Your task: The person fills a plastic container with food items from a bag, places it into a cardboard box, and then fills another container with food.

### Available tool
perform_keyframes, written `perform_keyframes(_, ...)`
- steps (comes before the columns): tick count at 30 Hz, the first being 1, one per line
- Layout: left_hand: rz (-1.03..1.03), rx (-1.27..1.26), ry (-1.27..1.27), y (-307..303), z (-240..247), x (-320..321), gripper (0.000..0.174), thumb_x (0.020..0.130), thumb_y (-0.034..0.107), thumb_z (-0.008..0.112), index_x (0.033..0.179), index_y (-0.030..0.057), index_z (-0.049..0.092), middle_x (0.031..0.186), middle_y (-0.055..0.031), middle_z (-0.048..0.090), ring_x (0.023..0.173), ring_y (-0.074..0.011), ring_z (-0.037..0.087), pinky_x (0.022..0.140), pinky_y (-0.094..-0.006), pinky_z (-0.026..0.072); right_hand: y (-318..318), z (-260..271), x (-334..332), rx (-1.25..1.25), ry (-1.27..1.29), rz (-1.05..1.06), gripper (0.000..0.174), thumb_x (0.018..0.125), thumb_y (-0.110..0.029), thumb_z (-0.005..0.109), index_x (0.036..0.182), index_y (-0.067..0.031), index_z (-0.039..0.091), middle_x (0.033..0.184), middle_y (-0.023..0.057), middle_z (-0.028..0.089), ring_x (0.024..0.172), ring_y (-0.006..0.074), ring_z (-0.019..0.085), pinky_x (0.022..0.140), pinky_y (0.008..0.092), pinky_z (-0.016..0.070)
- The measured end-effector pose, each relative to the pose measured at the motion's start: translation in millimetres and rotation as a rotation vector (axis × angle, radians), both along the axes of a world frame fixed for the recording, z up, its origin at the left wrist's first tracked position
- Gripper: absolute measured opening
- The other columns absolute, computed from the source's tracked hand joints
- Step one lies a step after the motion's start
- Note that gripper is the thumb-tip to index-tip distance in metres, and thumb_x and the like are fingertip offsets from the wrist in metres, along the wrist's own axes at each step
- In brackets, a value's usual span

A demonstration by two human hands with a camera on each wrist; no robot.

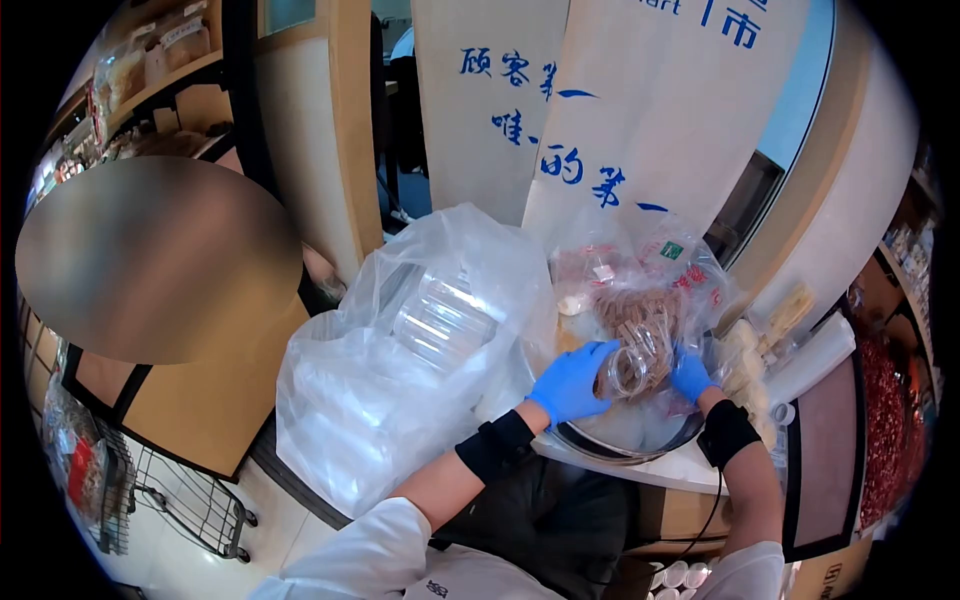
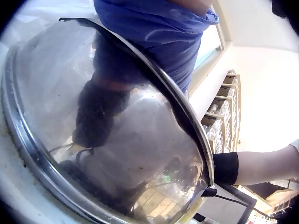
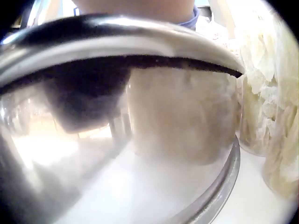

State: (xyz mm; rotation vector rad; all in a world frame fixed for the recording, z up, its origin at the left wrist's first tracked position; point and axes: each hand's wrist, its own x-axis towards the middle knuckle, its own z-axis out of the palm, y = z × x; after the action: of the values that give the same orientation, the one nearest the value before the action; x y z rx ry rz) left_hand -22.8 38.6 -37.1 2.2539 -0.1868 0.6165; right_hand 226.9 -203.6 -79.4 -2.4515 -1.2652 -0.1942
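Note:
In the head view my blue-gloved left hand (image 1: 575, 383) grips a clear round plastic container (image 1: 628, 372), tilted against a heap of brown strips (image 1: 637, 312) in an opened clear bag. My blue-gloved right hand (image 1: 692, 375) is at the strips' right side, partly behind clear film; its fingertips are hidden. Below both hands is a shiny steel bowl (image 1: 640, 458). The left wrist view has the left glove (image 2: 154, 28) above the bowl's side (image 2: 140, 135), fingers out of sight. Only a strip of blue glove (image 3: 189, 23) shows past the bowl (image 3: 117, 42) in the right wrist view.
A large translucent bag (image 1: 350, 400) with stacked clear containers (image 1: 445, 320) lies left of the bowl. Clear packs of pale dried food (image 1: 742, 370) and a plastic roll (image 1: 820, 358) are at the right. A wire cart (image 1: 190, 500) stands on the floor at lower left.

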Motion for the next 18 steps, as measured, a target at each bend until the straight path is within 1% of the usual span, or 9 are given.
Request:
perform_keyframes(2,-0.017,-0.024,0.039,2.3,1.2,2.0,0.08,0.068,0.03,0.074,0.138,0.0108,0.04,0.123,-0.0186,0.052,0.105,-0.0372,0.057,0.091,-0.0431,0.0467,0.9,-0.3,4.0,-0.022,0.027,-0.068,0.034,0.084,-0.014,0.056,0.115,0.0,0.058,0.102,0.0276,0.062,0.096,0.044,0.059,0.087,0.0453,0.0471)
perform_keyframes(5,-0.04,-0.017,-0.167,1.3,-4.3,8.1,0.071,0.069,0.024,0.075,0.133,0.0107,0.046,0.128,-0.0167,0.052,0.117,-0.0352,0.052,0.1,-0.0413,0.0426,2.0,11.7,-2.6,-0.184,0.044,-0.26,0.034,0.084,-0.02,0.059,0.111,0.0014,0.059,0.103,0.0274,0.062,0.097,0.0445,0.058,0.086,0.0463,0.0472)
perform_keyframes(7,-0.058,0.001,-0.21,5.7,-6.6,12.9,0.068,0.069,0.02,0.077,0.13,0.0107,0.05,0.13,-0.0153,0.051,0.122,-0.0334,0.049,0.104,-0.0403,0.0399,0.0,29.8,-19.2,0.025,-0.041,-0.195,0.032,0.083,-0.024,0.06,0.105,0.0001,0.061,0.099,0.0245,0.063,0.092,0.044,0.059,0.082,0.0466,0.0482)
perform_keyframes(10,-0.104,-0.028,-0.193,7.3,-2.3,14.1,0.07,0.068,0.016,0.079,0.131,0.0101,0.049,0.132,-0.0139,0.051,0.126,-0.0311,0.047,0.106,-0.0388,0.0374,-3.2,75.9,-45.0,-0.049,0.053,-0.336,0.031,0.082,-0.021,0.061,0.103,0.001,0.061,0.091,0.0211,0.064,0.082,0.0381,0.061,0.077,0.0425,0.0497)
perform_keyframes(12,-0.133,-0.096,-0.167,4.8,-1.2,11.8,0.07,0.068,0.016,0.079,0.131,0.0099,0.048,0.132,-0.0135,0.051,0.126,-0.0306,0.047,0.106,-0.0382,0.0374,-8.4,95.7,-66.1,0.15,0.197,-0.294,0.028,0.083,-0.016,0.061,0.105,0.0002,0.062,0.084,0.014,0.064,0.073,0.0248,0.061,0.071,0.0344,0.0501)
perform_keyframes(13,-0.136,-0.137,-0.149,4.0,-0.9,11.1,0.071,0.069,0.016,0.079,0.132,0.0097,0.048,0.132,-0.013,0.051,0.125,-0.03,0.047,0.106,-0.0377,0.0374,-9.3,107.1,-79.4,0.131,0.199,-0.307,0.028,0.083,-0.016,0.061,0.105,0.0002,0.062,0.084,0.014,0.064,0.073,0.0248,0.061,0.071,0.0344,0.0501)
perform_keyframes(15,-0.151,-0.172,-0.145,3.8,-2.1,10.3,0.072,0.068,0.015,0.079,0.132,0.0095,0.047,0.132,-0.0127,0.051,0.125,-0.0297,0.048,0.106,-0.0372,0.0376,-6.4,129.7,-109.1,0.339,0.394,-0.277,0.023,0.084,-0.013,0.061,0.105,-0.0028,0.064,0.082,0.0075,0.063,0.069,0.0137,0.058,0.068,0.0278,0.049)
perform_keyframes(16,-0.159,-0.184,-0.148,3.8,-2.3,9.5,0.073,0.068,0.015,0.079,0.133,0.0094,0.046,0.132,-0.0124,0.051,0.125,-0.0295,0.048,0.106,-0.0368,0.0377,-2.2,139.5,-124.3,0.329,0.398,-0.284,0.023,0.084,-0.013,0.061,0.105,-0.0028,0.064,0.082,0.0075,0.063,0.069,0.0137,0.058,0.068,0.0278,0.049)
perform_keyframes(18,-0.169,-0.184,-0.125,3.4,0.8,7.9,0.073,0.068,0.014,0.079,0.133,0.0098,0.045,0.132,-0.0124,0.051,0.124,-0.0295,0.048,0.105,-0.0368,0.0385,8.0,155.1,-155.7,0.45,0.524,-0.138,0.02,0.086,-0.013,0.062,0.104,-0.0053,0.066,0.081,0.0037,0.063,0.069,0.0109,0.056,0.067,0.0265,0.0487)
